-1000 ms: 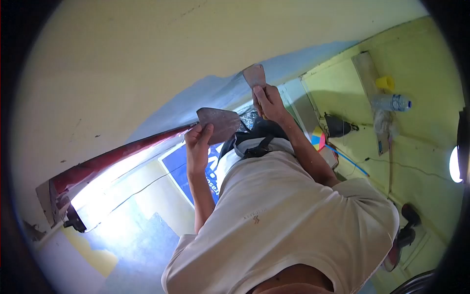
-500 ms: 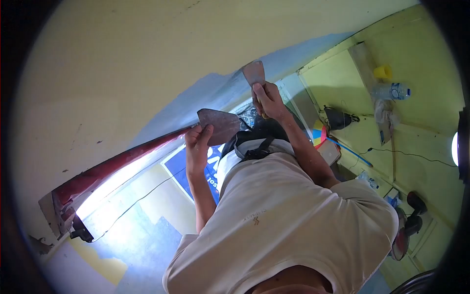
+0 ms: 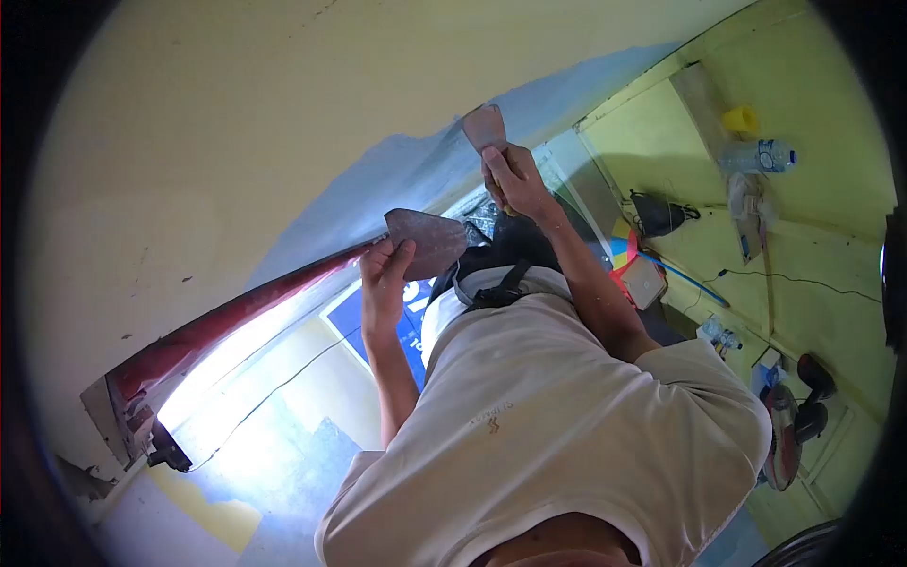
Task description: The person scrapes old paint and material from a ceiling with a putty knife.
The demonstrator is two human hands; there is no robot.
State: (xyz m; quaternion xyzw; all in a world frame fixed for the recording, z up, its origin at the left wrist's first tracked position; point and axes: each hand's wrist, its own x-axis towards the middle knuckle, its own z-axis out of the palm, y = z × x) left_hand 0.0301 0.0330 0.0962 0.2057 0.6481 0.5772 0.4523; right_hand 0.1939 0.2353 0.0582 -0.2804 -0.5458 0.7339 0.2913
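Note:
My left hand (image 3: 385, 283) is closed on a broad, dull metal blade (image 3: 427, 244), thumb on its face and fingers behind. To the right and higher in the view, my right hand (image 3: 515, 180) grips a putty knife (image 3: 485, 128) low on its blade, which points up toward the wall. A short gap separates the two tools. Beside them runs the wall (image 3: 236, 123), cream with a bluish-grey patch (image 3: 378, 175). Whether the putty knife touches the wall I cannot tell.
A red strip (image 3: 217, 331) with bright light behind it lies at left, near a blue sign (image 3: 348, 317). On the right are a yellow cup (image 3: 741, 119), a plastic bottle (image 3: 756, 156), a black bag (image 3: 658, 214), a blue rod (image 3: 685, 276), a cable (image 3: 803, 281) and a fan (image 3: 782, 435).
My right hand and the putty knife have shifted slightly up and left in the view. My left hand and its blade are nearly unmoved. The room behind has tilted a little.

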